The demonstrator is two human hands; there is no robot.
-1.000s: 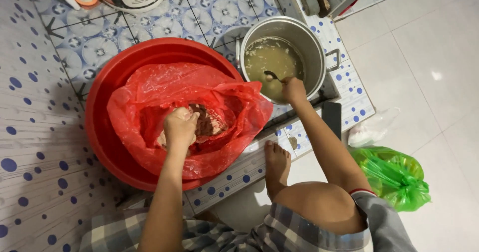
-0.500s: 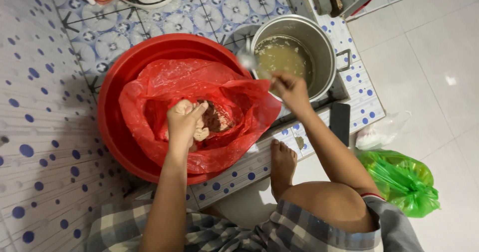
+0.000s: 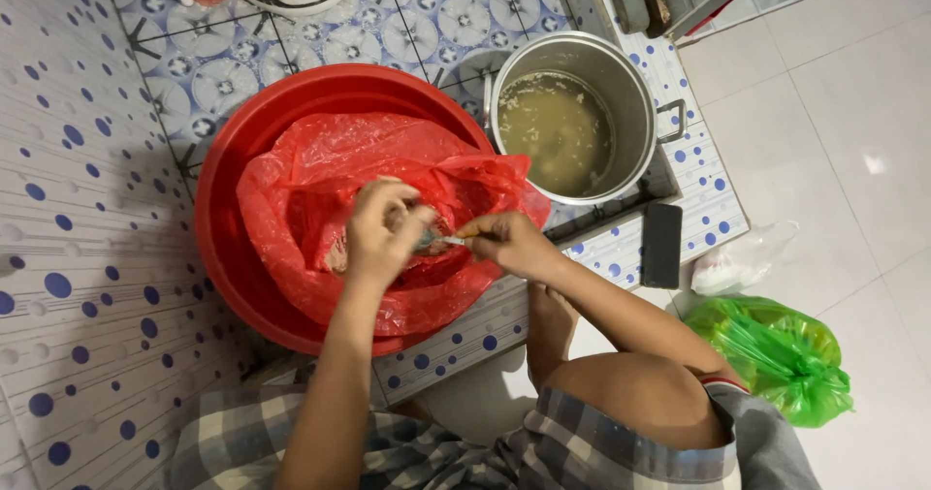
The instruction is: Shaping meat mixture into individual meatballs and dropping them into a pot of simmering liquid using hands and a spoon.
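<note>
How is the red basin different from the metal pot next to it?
The red basin is plastic-looking, wide and shallow; the metal pot is grey, narrower and deeper. The basin holds a red plastic bag, over which the left hand and right hand work; the pot holds a cloudy yellowish liquid and no hand is at it. Both are round, open and stand on the tiled surface.

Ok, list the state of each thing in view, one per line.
Round red plastic basin: holds the bag.
Crumpled red plastic bag: open, hands inside.
Steel pot: uncovered, cloudy liquid inside.
Green plastic bag: bunched on the floor.
Left hand: cupped over the spoon's tip.
Right hand: gripping a metal spoon.
</note>
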